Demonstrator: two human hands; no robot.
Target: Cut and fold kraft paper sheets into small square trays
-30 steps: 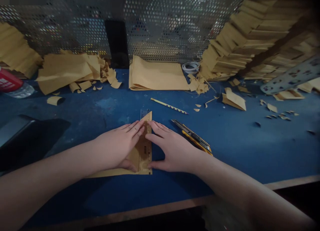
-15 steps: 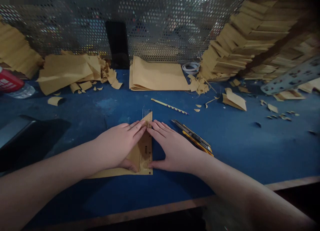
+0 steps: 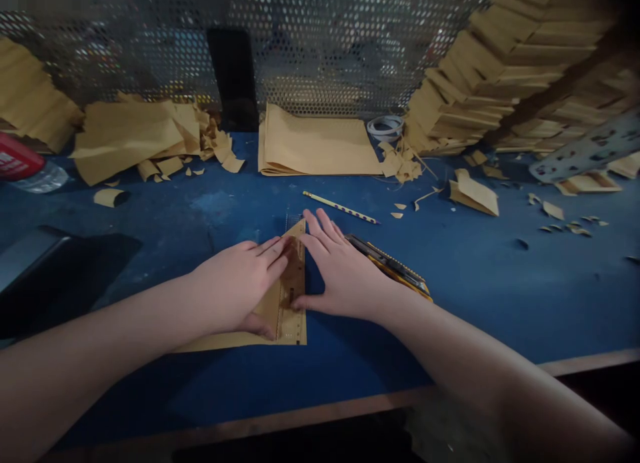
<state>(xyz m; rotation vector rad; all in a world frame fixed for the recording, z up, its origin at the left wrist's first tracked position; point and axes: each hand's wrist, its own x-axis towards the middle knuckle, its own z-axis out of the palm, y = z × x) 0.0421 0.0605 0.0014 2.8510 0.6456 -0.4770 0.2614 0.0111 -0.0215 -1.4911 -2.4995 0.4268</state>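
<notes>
A sheet of brown paper (image 3: 215,342) lies on the blue table, partly hidden under my left hand (image 3: 245,283). Along its right side rests a clear ruler (image 3: 291,316), with markings showing through. My left hand lies spread over the paper, fingertips and thumb pressing near the ruler's left edge. My right hand (image 3: 340,269) is open at the ruler's right edge, its thumb touching the ruler and its fingers stretched toward the far end. Just beyond the right hand lies a black and yellow utility knife (image 3: 397,266), partly covered by that hand.
A pencil (image 3: 343,207) lies ahead. Behind it are a folded stack of brown paper (image 3: 320,143), a roll of tape (image 3: 385,126) and a dark phone (image 3: 233,79) leaning on the mesh. Paper scraps (image 3: 220,149), a red-labelled bottle (image 3: 30,163) and tall stacks of folded paper (image 3: 465,83) stand around.
My right hand has slid away from me along the ruler, its fingers spreading and lifting past the paper's far tip. My left hand has stayed nearly in place. The view has shifted slightly.
</notes>
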